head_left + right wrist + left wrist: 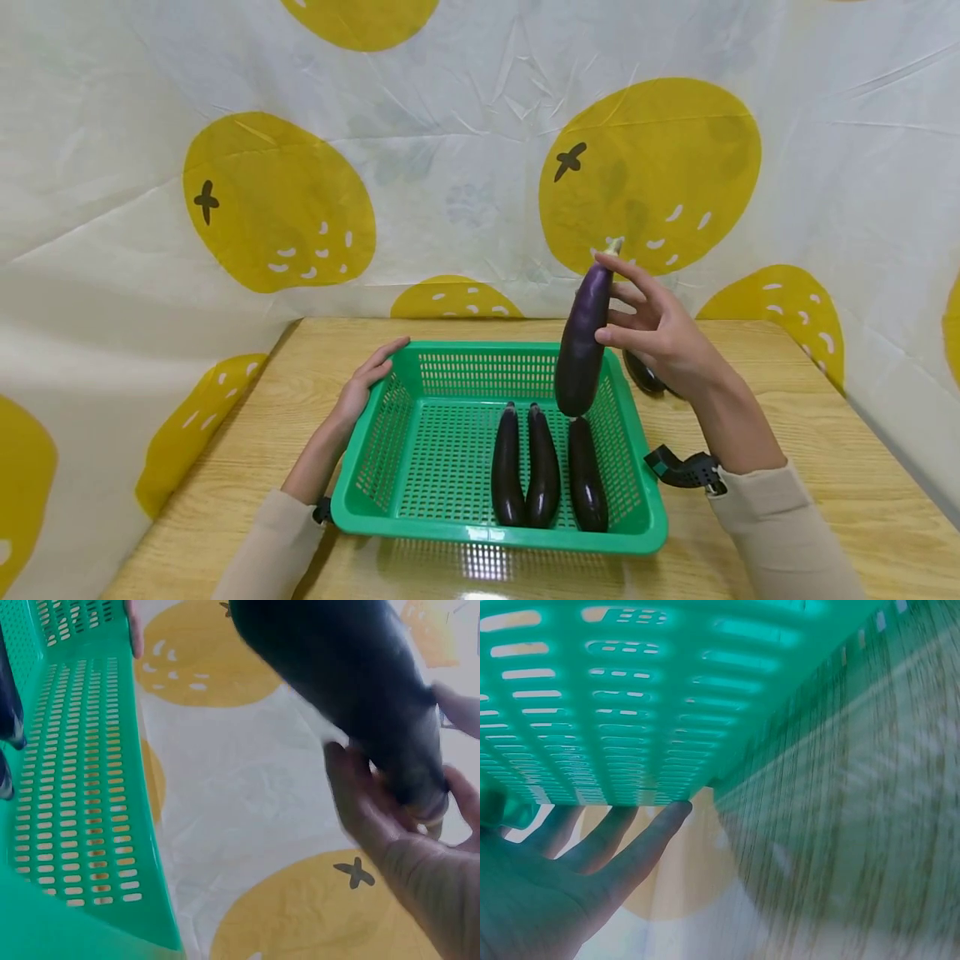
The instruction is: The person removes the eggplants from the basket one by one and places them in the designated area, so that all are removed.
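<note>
Glossy eggplants (543, 479), smooth plastic basket (420, 527)

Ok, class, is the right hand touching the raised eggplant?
Touching: the head view shows the right hand gripping the raised eggplant, thumb against its side.

The right hand (663, 332) holds an eggplant (580, 358) above the right half of the green basket (442, 454), where three more eggplants (543, 483) lie toward the near edge, while the left hand (362, 388) touches the far left corner.
</note>
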A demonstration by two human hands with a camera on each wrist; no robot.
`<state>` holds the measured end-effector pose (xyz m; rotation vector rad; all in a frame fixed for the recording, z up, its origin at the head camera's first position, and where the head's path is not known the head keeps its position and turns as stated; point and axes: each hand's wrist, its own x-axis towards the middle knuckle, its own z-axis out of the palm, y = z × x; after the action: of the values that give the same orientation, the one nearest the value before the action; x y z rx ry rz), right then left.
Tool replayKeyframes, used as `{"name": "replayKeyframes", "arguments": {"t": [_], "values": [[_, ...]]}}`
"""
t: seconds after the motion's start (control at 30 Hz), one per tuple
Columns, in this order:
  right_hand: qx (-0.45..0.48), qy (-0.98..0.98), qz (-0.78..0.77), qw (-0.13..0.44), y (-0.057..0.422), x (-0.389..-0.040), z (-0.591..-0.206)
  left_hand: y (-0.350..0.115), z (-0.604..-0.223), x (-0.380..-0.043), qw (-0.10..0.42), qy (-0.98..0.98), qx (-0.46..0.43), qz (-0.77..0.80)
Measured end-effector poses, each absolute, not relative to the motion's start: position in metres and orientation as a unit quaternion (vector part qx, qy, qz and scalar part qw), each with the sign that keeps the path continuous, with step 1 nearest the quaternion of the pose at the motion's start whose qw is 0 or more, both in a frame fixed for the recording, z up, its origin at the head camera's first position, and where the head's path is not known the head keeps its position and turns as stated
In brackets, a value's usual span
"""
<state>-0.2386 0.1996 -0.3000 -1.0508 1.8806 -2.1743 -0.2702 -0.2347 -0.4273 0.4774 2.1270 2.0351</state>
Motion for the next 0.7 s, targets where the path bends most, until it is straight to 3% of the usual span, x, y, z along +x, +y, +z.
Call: {"name": "replayKeyframes", "arguments": {"t": [0.33,0.7], "values": [[-0.389,0.617,-0.682,0.057,0.2015,-0.2349,-0.3065,-0.2354,-0.4280,-0.2719,0.078,0.707,0.171,0.682],[-0.367,0.641,-0.671,0.063,0.1988,-0.2334,-0.3076,-0.2366,-0.4291,-0.2720,0.078,0.706,0.180,0.680]]}}
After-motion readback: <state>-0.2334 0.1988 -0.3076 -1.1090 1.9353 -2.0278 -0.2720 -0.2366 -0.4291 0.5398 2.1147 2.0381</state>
